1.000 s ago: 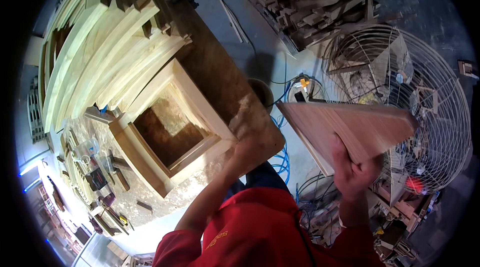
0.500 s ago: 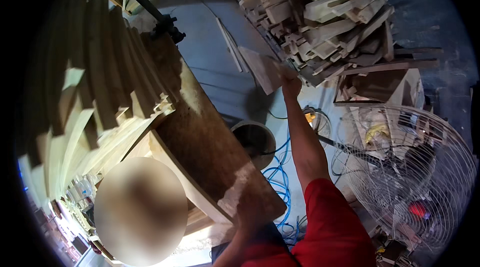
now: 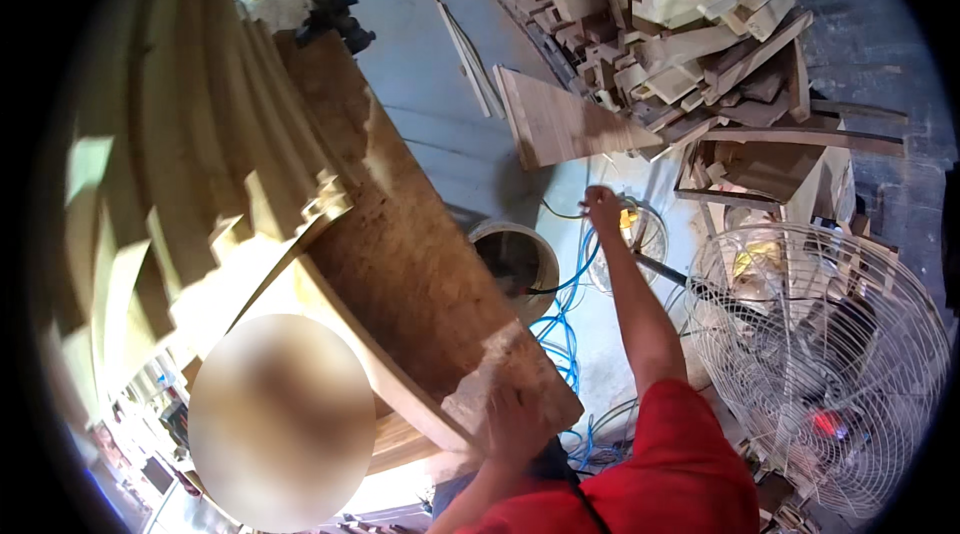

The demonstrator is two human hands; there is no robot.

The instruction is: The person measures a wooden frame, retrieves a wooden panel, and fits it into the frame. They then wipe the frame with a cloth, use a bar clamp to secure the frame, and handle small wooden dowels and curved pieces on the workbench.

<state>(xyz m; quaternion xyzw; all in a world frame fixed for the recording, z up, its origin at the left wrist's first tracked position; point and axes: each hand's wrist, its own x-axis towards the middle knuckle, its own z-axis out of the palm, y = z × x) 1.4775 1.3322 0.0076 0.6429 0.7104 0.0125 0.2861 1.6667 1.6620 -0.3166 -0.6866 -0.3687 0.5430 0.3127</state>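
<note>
Head view: flat brown board [image 3: 560, 122] lying on the grey floor [image 3: 430, 84] at upper centre of the frame, one end against the heap of wood offcuts [image 3: 660, 24] at upper right. Just below it, right hand [image 3: 603, 206] stretched out at centre, apart from the board, fingers loosely curled, grip released and holding nothing. Lower centre, left hand [image 3: 515, 424] pressed flat on the near corner of the desk [image 3: 400, 254], a long brown slab running from upper left to lower centre; grip open, palm down on the worn pale patch.

Round bucket [image 3: 517, 259] on the floor just right of the desk edge, dark inside, contents not clear, a black hose dipping over its rim. Blue hose [image 3: 565, 334] coiled on the floor between bucket and right forearm. Second round wire-rimmed container [image 3: 630, 234] just beyond the right hand, something yellow inside. Open wooden box [image 3: 760, 169] at right below the heap, holding dark wood pieces.

Large wire fan guard [image 3: 830, 354] at lower right. Pale curved wooden mouldings [image 3: 180, 164] stacked across the left. Black clamp [image 3: 335, 19] at the desk's far end, upper left. Red sleeves at the bottom edge.
</note>
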